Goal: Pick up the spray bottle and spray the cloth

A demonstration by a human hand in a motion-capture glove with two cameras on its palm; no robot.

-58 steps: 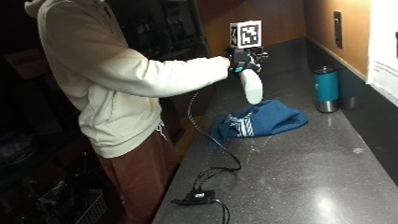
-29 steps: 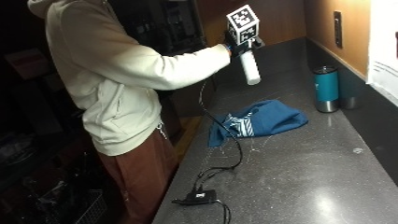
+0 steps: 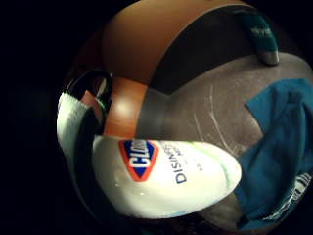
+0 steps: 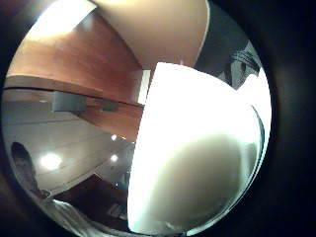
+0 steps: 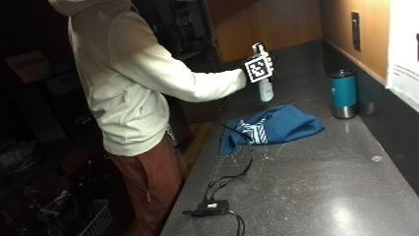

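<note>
While hand [image 5: 256, 73] grips spray bottle [image 5: 264, 90], above cloth [image 5: 275, 127]

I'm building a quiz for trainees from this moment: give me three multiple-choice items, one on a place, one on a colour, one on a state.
1. Where does the blue cloth lie?
A. on the countertop
B. on the floor
C. over the tumbler

2. What colour is the tumbler by the wall?
A. red
B. teal
C. white

3. How is the spray bottle?
A. lying on the cloth
B. standing by the tumbler
C. held above the countertop by the right hand

Answers: 1 A, the cloth rests on the dark surface; 2 B, its body is teal; 3 C, the bottle hangs clear of the surface.
</note>
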